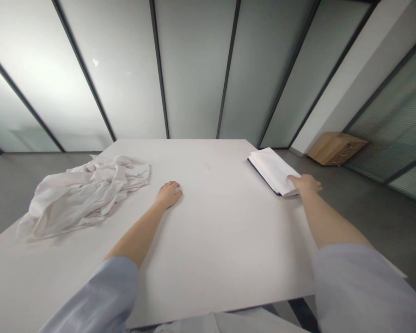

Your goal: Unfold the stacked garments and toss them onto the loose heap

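Note:
My left hand (169, 194) rests on the white table with its fingers curled in. A small whitish bit shows beside its thumb, too small to name. At the table's right side, my right hand (305, 184) grips the near right corner of a folded white cloth (272, 170), thumb on top and fingers partly hidden. A dark layer shows along the lower left edge of this cloth. To the left of my left hand, and apart from it, lies a crumpled heap of white cloth (86, 194).
The white table (215, 249) stretches ahead, its right edge close to the folded cloth. Behind it stands a frosted glass partition (194, 69) with dark frames. A wooden cabinet (336, 148) stands on the grey floor at the right.

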